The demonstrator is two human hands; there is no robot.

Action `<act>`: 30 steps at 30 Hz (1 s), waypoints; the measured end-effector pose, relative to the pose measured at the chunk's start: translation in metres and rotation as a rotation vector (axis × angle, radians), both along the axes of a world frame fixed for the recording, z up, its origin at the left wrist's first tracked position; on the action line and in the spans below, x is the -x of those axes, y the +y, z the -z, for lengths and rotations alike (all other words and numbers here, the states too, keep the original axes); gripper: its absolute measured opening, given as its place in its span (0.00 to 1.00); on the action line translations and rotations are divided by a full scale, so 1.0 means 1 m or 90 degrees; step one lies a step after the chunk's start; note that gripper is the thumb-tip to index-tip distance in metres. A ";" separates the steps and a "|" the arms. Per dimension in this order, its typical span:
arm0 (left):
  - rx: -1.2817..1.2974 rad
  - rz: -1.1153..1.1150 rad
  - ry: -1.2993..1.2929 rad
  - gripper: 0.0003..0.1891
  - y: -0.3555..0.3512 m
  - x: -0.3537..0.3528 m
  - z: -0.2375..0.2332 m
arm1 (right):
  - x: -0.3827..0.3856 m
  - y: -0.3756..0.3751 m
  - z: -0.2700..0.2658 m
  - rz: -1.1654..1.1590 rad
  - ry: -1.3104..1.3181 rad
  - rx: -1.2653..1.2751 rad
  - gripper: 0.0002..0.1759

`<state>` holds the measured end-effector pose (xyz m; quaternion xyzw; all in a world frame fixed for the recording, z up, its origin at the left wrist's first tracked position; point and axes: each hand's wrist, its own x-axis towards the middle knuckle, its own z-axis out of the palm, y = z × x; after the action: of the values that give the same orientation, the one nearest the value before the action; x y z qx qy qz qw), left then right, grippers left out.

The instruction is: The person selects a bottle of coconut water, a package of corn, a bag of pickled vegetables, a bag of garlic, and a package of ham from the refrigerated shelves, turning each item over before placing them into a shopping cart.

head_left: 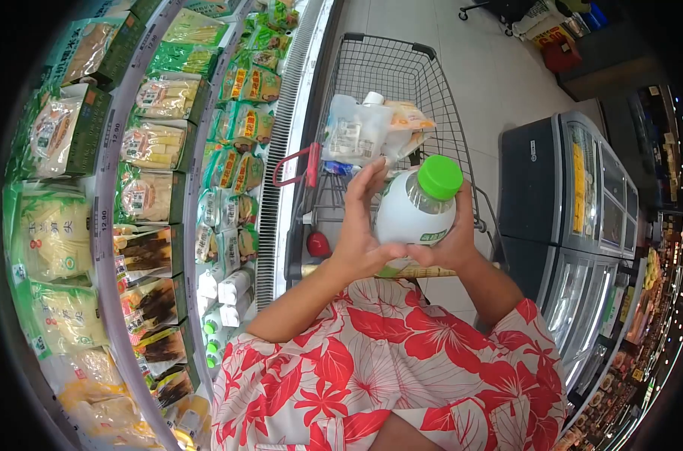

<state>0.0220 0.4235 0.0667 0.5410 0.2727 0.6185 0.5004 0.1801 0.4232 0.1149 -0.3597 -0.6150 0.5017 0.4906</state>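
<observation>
A white bottle with a bright green cap is held upright in front of my body, its cap tilted towards the camera. My left hand is wrapped round its left side, thumb across the front. My right hand grips the right side, its thumb meeting the front near a small green label. Just beyond the hands, a wire shopping cart holds a translucent white bag, an orange-and-white package and a blue packet.
Refrigerated shelves with packaged food run along the left, price tags on their edges. A red frame is on the cart's left side. Dark freezer cabinets stand at the right. Pale tiled floor lies beyond the cart.
</observation>
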 end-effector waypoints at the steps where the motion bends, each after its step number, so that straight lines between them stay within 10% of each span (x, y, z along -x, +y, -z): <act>1: 0.015 0.000 -0.002 0.57 0.002 0.001 0.011 | -0.005 0.008 -0.002 0.010 0.018 0.037 0.57; 6: 0.246 0.050 -0.001 0.37 0.013 0.002 0.061 | -0.061 0.103 -0.006 0.122 0.094 0.095 0.53; 8: 0.402 0.022 0.239 0.24 0.023 -0.004 0.059 | -0.087 0.160 0.009 0.149 0.085 0.084 0.52; 11: 0.244 0.080 0.532 0.23 0.038 -0.005 0.054 | -0.115 0.248 0.060 0.208 -0.009 0.044 0.50; 18: 0.302 0.017 0.642 0.11 0.055 -0.009 0.076 | -0.138 0.417 0.237 0.379 -0.441 -0.131 0.48; 30: 0.281 0.030 0.687 0.06 0.115 -0.039 0.087 | -0.144 0.516 0.393 0.416 -0.433 -0.177 0.47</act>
<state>0.0607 0.5388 -0.0202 0.6685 0.5993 0.1726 0.4051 0.3240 0.9388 -0.2780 -0.6084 -0.6566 0.0886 0.4368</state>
